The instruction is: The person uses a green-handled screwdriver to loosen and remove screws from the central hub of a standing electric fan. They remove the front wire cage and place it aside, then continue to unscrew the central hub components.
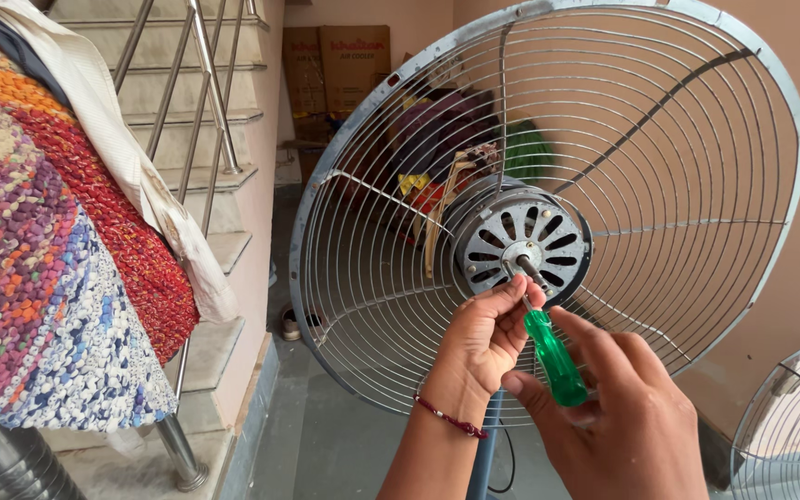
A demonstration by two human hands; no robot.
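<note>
A pedestal fan stands in front of me with only its rear wire guard [696, 167] on; the blades are off and the round motor housing [522, 241] with its bare shaft shows in the middle. My right hand [618, 417] grips a screwdriver with a green handle [554, 356], its tip against the lower face of the motor. My left hand [485, 335] pinches the screwdriver's metal shank just below the motor. A red thread band circles my left wrist.
A many-coloured woven rug [39, 250] and a white cloth hang over a steel stair railing [210, 93] on the left. Stairs rise behind. Cardboard boxes [335, 69] stand at the back. Another wire fan guard [793, 426] leans at the lower right.
</note>
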